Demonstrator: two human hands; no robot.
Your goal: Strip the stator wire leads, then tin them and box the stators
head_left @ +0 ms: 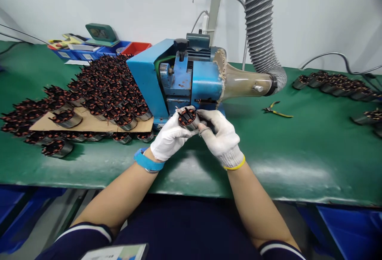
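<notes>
My left hand (170, 136), in a white glove, is closed around a round motor stator (187, 118) with copper windings, held up just in front of the blue machine (179, 81). My right hand (222, 136), also gloved, pinches at the stator's right side, its fingers pressed together on the stator's edge or wires. Both hands hover above the green bench mat (298, 148) near its front edge.
A large pile of stators (98, 89) lies left of the machine, partly on a cardboard sheet (89, 124). More stators (334, 83) sit at the far right. Yellow-handled pliers (276, 110) lie right of the machine. A grey extraction hose (261, 25) rises behind. Blue and red bins (119, 48) stand at the back left.
</notes>
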